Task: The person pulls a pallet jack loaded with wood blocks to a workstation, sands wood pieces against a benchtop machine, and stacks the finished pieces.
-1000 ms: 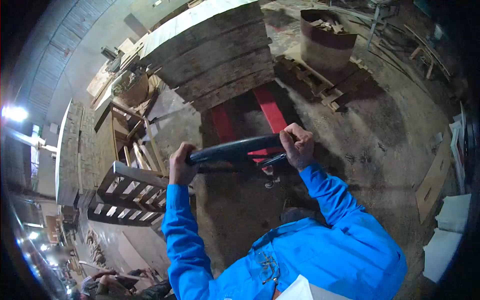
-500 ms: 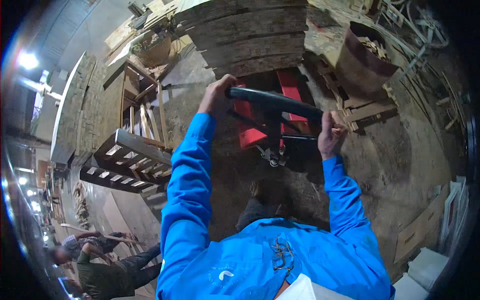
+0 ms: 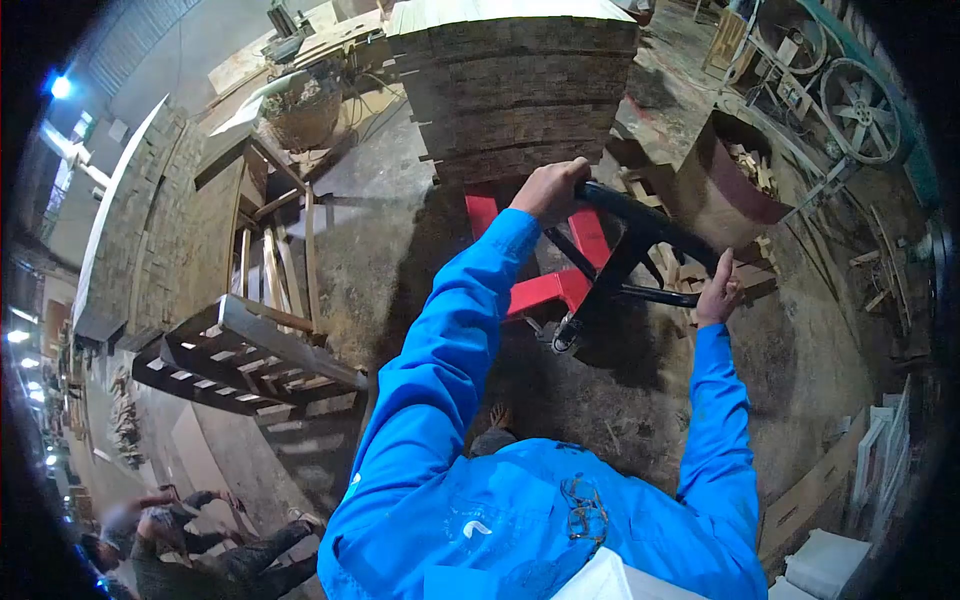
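Observation:
A black pallet jack handle [image 3: 655, 222] reaches up in front of me, slanting down to the right. My left hand [image 3: 553, 190] is wrapped round its upper left end. At the opposite end, my right hand [image 3: 718, 290] grips the right side, thumb pointing up. Below the handle lies the red pallet jack [image 3: 548, 290], its forks pointing toward a tall stack of wooden boards [image 3: 515, 95]. A small metal wheel part [image 3: 563, 338] shows at its near end. How far the forks go under the stack is hidden.
A slatted wooden pallet [image 3: 250, 360] and another board stack [image 3: 150, 220] stand to the left. Right of the jack is a bin of wood scraps [image 3: 735, 175], with a wheeled machine [image 3: 860, 110] behind it. Two people [image 3: 200, 550] are at the lower left.
The handle has swung to the right and tilted, both hands moving along with it. My view has shifted slightly, and more of the machine at the right shows.

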### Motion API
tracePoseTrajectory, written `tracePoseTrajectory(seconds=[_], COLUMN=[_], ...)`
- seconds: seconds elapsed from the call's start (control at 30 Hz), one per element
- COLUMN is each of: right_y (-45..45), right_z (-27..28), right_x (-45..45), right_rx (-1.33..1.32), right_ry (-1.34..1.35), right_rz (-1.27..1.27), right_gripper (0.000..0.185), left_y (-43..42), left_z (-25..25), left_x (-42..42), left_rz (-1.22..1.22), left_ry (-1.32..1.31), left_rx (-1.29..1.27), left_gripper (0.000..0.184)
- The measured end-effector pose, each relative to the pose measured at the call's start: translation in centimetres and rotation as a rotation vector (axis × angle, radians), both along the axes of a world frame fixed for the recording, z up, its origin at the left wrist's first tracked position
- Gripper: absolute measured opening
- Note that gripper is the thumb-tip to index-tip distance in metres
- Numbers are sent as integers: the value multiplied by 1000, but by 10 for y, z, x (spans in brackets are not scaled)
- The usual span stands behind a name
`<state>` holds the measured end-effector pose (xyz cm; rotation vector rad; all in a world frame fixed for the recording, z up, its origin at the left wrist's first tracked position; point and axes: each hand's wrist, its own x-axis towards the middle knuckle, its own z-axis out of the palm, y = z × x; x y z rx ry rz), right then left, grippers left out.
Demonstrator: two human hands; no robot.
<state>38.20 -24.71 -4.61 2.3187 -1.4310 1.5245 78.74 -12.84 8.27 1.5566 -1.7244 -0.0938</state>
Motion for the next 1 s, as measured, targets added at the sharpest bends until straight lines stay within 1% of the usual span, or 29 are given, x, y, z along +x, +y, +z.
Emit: tracePoseTrajectory(seconds=[0.03, 0.1, 0.13, 0.17, 0.2, 0.23, 0.27, 0.37, 0.4, 0.43, 0.47, 0.5, 0.53, 0.57, 0.6, 0.67, 0.7, 0.73, 0.77, 0.8, 0.83, 0.9, 0.93, 0.97, 1.0], right_y=[-11, -33, -27, -38, -49, -64, -82, -130, -144, -153, -159, -193, -230, -267, -279, -288, -290, -308, -319, -330, -339, -366, -385, -402, -409], right_z=[3, 11, 32, 38, 44, 43, 41, 25, 22, 29, 47, 25, -1, -25, -19, 13, 32, 36, 36, 36, 31, 24, 17, 12, 20], right_x=[1, 3, 17, 20, 22, 21, 20, 16, 19, 25, 34, 31, 25, 20, 28, 49, 61, 66, 75, 85, 98, 118, 131, 136, 143], right_rx=[-27, -86, 71, 133, 195, 256, 159, 71, 60, 75, 350, 321, 285, 245, 351, 86, -47, -128, -165, -204, -145, -81, 18, -48, -125], right_ry=[61, 178, -8, -43, -79, -114, -37, 55, 62, 60, -336, -232, -131, -35, -177, -184, -177, -47, 11, 68, -124, -322, -197, -48, 94], right_rz=[19, 58, 6, -11, -31, -51, -49, -13, 24, 34, 86, 104, 121, 140, 194, 276, 308, 350, 372, 395, 458, 546, 448, 430, 411], right_gripper=[63, 95, 53, 49, 53, 64, 56, 45, 49, 49, 54, 56, 58, 62, 59, 48, 48, 48, 49, 49, 47, 45, 43, 50, 70], left_y=[-7, -24, -38, -53, -64, -69, -72, -102, -104, -106, -110, -114, -116, -120, -124, -135, -137, -137, -139, -146, -151, -159, -162, -167, -172], left_z=[1, 3, -2, -7, -8, -5, -2, -13, -5, -3, -1, 2, 4, 3, 1, -4, -1, 4, 9, 10, 9, 6, 7, 9, 11], left_x=[-1, -2, -1, 4, 4, 0, -3, -1, -3, -6, -10, -13, -18, -22, -26, -38, -44, -51, -58, -62, -64, -73, -78, -81, -84], left_rz=[-5, -13, -38, -45, -21, 2, -1, 24, 53, 62, 86, 110, 167, 174, 205, 306, 302, 358, 418, 420, 477, 563, 601, 635, 681], left_ry=[4, -5, 18, 21, 0, -20, 13, -1, -17, -19, -19, -22, -29, -40, -1, 33, 20, 40, 58, 43, 23, -3, 13, 28, 17], left_rx=[-7, -37, -82, -81, -76, -69, -103, -134, -92, -76, -92, -112, -100, -95, -137, -171, -163, -150, -137, -132, -147, -164, -164, -167, -146], left_gripper=[19, 19, 22, 22, 23, 24, 25, 27, 29, 29, 24, 19, 18, 18, 20, 25, 25, 27, 30, 30, 29, 28, 27, 26, 25])
